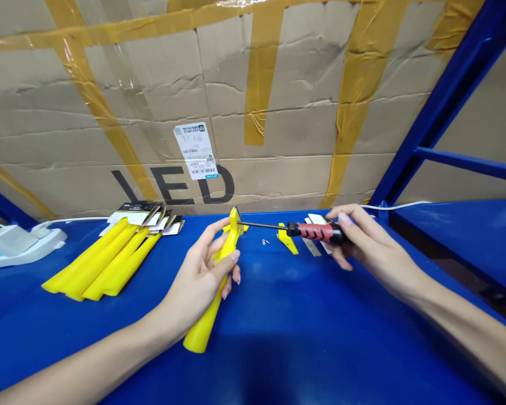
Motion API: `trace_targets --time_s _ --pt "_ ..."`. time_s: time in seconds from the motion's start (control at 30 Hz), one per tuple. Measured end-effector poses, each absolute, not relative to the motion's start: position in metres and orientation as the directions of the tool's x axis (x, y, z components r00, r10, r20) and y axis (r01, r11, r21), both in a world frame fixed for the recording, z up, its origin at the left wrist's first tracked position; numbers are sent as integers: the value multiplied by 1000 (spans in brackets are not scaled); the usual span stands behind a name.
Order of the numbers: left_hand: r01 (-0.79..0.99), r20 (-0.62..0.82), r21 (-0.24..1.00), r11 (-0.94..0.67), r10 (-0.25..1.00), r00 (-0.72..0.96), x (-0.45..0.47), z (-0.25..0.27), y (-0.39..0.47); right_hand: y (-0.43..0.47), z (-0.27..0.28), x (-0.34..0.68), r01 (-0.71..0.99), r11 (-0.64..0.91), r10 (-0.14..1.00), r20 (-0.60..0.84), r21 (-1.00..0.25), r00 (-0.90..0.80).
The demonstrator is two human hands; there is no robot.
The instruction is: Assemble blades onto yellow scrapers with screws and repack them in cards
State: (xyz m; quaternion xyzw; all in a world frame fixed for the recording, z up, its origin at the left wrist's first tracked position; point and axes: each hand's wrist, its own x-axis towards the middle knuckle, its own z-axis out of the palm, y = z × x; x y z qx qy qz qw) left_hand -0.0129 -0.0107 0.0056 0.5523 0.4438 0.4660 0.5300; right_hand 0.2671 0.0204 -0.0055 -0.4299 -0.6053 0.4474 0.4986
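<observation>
My left hand [211,261] is wrapped round a yellow scraper [206,320] with a thick round handle, its head tilted up. In my right hand [369,247] is a screwdriver [316,232] with a red and black handle, held level. The tip of its dark shaft meets the scraper's head, though the exact contact point is too small to make out. Behind the shaft, a small yellow plastic piece [287,241] lies on the blue table [320,332]. Tiny screws [265,242] rest beside it. Under the screwdriver handle are a flat metal blade [312,247] and white packets [318,218], partly hidden.
Several yellow scrapers [105,259] with card sleeves [141,214] over their heads are piled at the left. A white power strip [29,247] sits at the far left. A large taped cardboard box [160,112] stands behind the table, and a blue metal frame [430,107] rises at the right.
</observation>
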Motion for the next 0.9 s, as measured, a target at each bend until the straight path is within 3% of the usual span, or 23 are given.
trace_targets --time_s 0.1,0.27,0.37,0.47,0.6,0.7,0.8,0.9 --pt "-6 45 999 -45 986 160 -13 6 -11 19 -1 268 -30 271 946 272 -962 -174" --pt "32 -8 999 2 985 171 -11 5 -12 18 0 267 193 260 965 252 -946 -65" --pt "21 10 1000 -14 987 160 -11 5 -12 18 -1 268 153 230 969 212 -961 -130" --pt "3 25 1000 -26 987 160 -12 5 -10 18 -2 270 83 290 939 267 -953 -217" --pt "9 -8 1000 7 988 156 -13 5 -8 18 -7 267 217 296 951 266 -930 -157" --pt "11 -6 1000 4 989 148 -13 5 -7 18 -10 263 196 257 962 232 -946 -144" --pt "23 -5 1000 1 987 160 -13 5 -8 18 -8 264 157 361 927 335 -919 -171" --pt "35 -28 999 22 984 179 -12 2 -11 15 -2 266 268 464 886 449 -844 -118"
